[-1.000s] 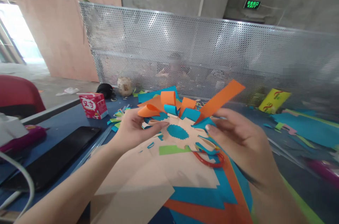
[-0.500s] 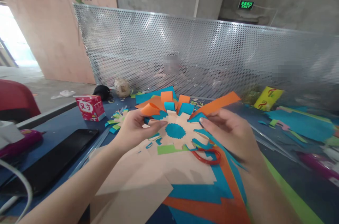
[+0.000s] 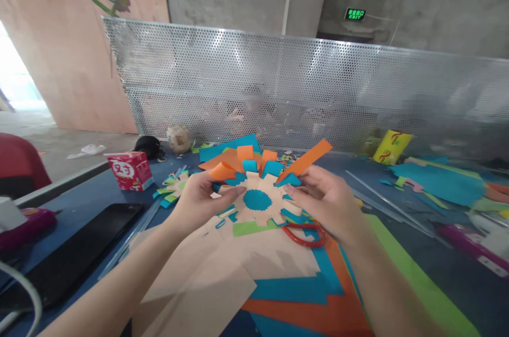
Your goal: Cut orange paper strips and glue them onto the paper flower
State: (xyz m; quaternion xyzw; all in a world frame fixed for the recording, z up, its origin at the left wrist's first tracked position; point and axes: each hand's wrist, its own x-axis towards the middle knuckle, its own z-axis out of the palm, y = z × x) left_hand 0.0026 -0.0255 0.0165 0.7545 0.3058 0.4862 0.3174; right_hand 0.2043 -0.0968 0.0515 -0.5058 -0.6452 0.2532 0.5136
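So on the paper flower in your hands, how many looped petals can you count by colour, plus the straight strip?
Orange looped petals: 3
Blue looped petals: 4 visible around the top edge; the lower ones are partly hidden
Straight orange strip: 1
Total: 8
Left hand and right hand hold the paper flower.

We see the paper flower point(image 3: 256, 188) between our hands, a carton point(image 3: 129, 170) and phone point(image 3: 67, 252) to its left, scissors point(image 3: 304, 234) near its right, a mesh screen point(image 3: 302, 93) far behind.
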